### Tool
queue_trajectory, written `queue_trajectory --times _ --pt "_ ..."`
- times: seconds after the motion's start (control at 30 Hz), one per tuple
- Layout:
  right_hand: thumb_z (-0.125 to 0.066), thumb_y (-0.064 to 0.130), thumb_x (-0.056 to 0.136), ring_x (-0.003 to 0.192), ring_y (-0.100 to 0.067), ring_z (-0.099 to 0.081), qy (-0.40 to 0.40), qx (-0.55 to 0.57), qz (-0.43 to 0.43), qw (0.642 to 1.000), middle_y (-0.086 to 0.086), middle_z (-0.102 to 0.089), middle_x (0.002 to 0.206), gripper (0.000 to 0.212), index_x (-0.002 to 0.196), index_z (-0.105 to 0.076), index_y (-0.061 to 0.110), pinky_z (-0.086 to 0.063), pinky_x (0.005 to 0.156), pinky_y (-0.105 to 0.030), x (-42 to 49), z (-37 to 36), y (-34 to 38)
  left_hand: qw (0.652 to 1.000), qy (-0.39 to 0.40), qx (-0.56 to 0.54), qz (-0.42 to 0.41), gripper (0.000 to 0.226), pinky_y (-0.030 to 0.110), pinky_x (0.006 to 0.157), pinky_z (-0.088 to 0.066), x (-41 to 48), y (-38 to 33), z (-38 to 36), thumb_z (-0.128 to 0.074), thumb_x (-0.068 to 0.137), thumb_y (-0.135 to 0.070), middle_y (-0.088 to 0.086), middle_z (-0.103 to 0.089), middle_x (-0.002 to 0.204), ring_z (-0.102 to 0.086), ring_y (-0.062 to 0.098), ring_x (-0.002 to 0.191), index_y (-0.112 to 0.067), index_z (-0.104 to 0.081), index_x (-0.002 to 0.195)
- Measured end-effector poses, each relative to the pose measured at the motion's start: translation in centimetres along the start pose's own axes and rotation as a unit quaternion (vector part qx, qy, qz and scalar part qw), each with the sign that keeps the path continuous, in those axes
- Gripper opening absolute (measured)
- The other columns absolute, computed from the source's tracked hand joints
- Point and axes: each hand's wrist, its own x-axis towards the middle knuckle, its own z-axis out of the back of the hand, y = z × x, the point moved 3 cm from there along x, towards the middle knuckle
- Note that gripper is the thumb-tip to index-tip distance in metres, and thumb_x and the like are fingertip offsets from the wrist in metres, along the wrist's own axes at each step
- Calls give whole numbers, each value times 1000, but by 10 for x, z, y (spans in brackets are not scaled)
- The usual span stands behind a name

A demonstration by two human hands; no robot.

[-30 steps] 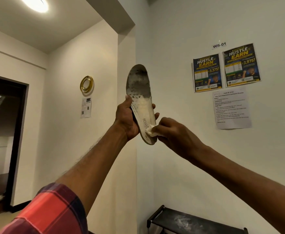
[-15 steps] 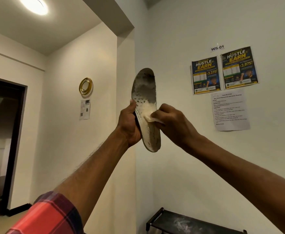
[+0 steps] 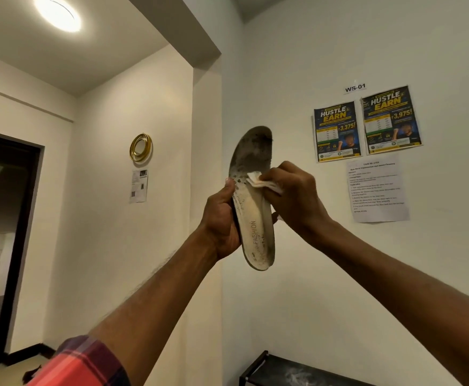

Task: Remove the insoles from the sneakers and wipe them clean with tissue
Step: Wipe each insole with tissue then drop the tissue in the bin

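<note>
A dirty white insole (image 3: 254, 227) stands upright in the air before the wall, its toe end dark grey and pointing up, the word FASHION printed near its heel. My left hand (image 3: 220, 218) grips it around the middle from the left, thumb on the front face. My right hand (image 3: 293, 196) pinches a crumpled white tissue (image 3: 258, 181) and presses it against the insole's upper middle, just below the dark toe part. No sneakers are in view.
A black shoe rack (image 3: 291, 373) with a dusty top stands low against the right wall. Posters (image 3: 365, 125) and a printed sheet (image 3: 376, 188) hang on that wall. A dark doorway (image 3: 2, 232) opens at the left, and a wall corner runs behind the insole.
My right hand has slid the tissue up the insole from the heel end to the upper middle. My left hand kept its grip, and both appear lower in view.
</note>
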Motion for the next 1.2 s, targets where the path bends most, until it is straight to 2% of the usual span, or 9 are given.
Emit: queue_trajectory --times 0.1,0.23,0.4,0.5,0.63,0.8,0.93,1.07,1.2 --pt "-75 17 87 81 -18 -63 77 -17 69 994 -15 -64 104 26 107 -70 2 -56 67 -19 -8 -9 8 1000 2 4 -1 57 47 83 -59 -1 1 -2 -30 106 -55 17 -75 109 -73 32 97 -15 -65 127" --pt "-76 13 86 70 -16 -60 -49 -27 -18 998 -12 -63 90 17 97 -72 1 -57 57 -28 7 8 -10 999 19 -35 20 62 58 100 -51 -1 6 -6 -31 104 -58 21 -66 131 -64 38 116 -13 -63 133" --pt "-78 13 84 77 -20 -64 13 -51 48 997 -14 -65 94 22 101 -72 0 -57 64 -26 7 6 -11 998 37 -38 30 64 56 97 -53 -1 7 -10 -32 104 -59 21 -64 133 -65 37 114 -13 -58 140" --pt "-77 13 86 71 -18 -61 -77 -52 -21 995 -13 -65 88 16 97 -73 1 -56 58 -30 21 19 -26 997 53 -21 52 68 52 96 -53 -4 11 -12 -29 103 -60 19 -64 131 -65 34 112 -11 -58 139" --pt "-76 13 86 78 -11 -57 -5 -43 44 998 -13 -65 95 20 101 -72 1 -47 65 -10 18 14 -16 995 66 -18 67 69 52 97 -52 -6 11 -12 -31 103 -61 22 -62 131 -60 35 116 -8 -57 140" --pt "-74 17 88 72 -10 -55 -119 -65 -51 989 -11 -66 88 16 96 -73 3 -37 61 -4 36 32 -35 991 96 -11 94 71 51 100 -46 -9 16 -13 -27 104 -61 16 -60 138 -60 32 113 -9 -53 146" --pt "-74 13 88 78 -13 -57 -24 -54 43 997 -13 -64 94 20 105 -72 3 -50 63 -18 26 19 -20 990 103 9 95 71 50 98 -49 -11 15 -12 -30 104 -60 19 -61 135 -63 32 111 -9 -53 146" --pt "-76 17 87 76 -12 -58 -114 -54 -32 992 -12 -66 92 17 98 -72 3 -43 63 -9 37 32 -33 987 121 3 109 70 51 100 -46 -14 19 -11 -31 104 -60 14 -58 142 -58 31 115 -10 -49 149" --pt "-76 11 86 81 -17 -62 -32 -59 47 997 -14 -67 97 22 105 -72 1 -48 68 -14 30 17 -23 987 113 15 112 71 51 98 -49 -13 19 -10 -31 103 -61 20 -58 137 -62 33 112 -9 -51 147"
